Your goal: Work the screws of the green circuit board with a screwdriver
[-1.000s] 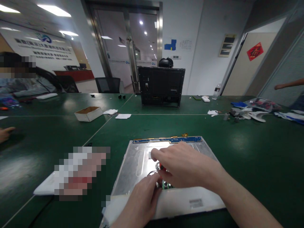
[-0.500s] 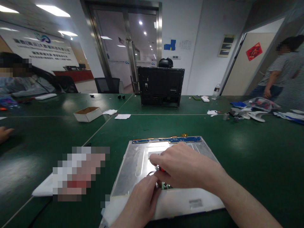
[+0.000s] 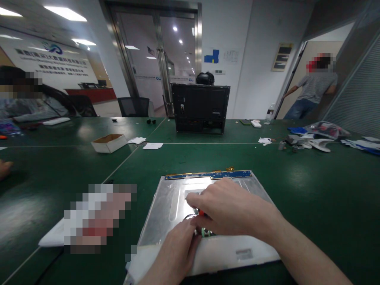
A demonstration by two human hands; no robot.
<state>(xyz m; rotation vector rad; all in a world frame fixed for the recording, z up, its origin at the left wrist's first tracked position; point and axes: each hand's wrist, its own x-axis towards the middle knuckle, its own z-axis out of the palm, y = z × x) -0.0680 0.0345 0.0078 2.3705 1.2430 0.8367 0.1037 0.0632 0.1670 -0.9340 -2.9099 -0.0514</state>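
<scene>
Just a sliver of red object (image 3: 201,212) peeps out, the right hand (image 3: 231,208) covering the rest, and there's no telling what it is! The left hand (image 3: 182,239) has its fingertips lost where the two meet, and most of the green board (image 3: 208,232) is masked. Both forearms run off the bottom edge. Over left, blocky blur swallows much of a white item (image 3: 52,236); a co-worker's hand (image 3: 4,169) is sliced by the frame.

R hand (image 3: 230,208) palm-down, knuckles up, fingers (image 3: 194,200) curled under — tips mostly hidden. L hand (image 3: 181,240) lower, just beside it, fingertips partly hidden, contact unclear. Bare R forearm (image 3: 308,245) angles in fr. bottom R — L wrist (image 3: 162,269) near bottom edge.
</scene>
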